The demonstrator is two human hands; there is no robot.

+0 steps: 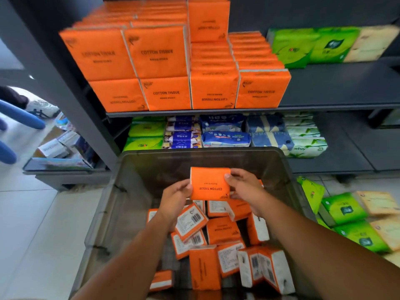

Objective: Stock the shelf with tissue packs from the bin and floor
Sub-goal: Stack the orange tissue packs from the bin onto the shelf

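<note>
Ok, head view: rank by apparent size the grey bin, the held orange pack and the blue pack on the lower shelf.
1. grey bin
2. held orange pack, though nearness to the camera inflates it
3. blue pack, farther away; true sizes may be alike

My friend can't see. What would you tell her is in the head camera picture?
A left hand and a right hand hold one orange pack above a grey bin of loose packs. Ahead, a dark shelf carries neat orange stacks, and green packs lie on the floor at the right.
</note>
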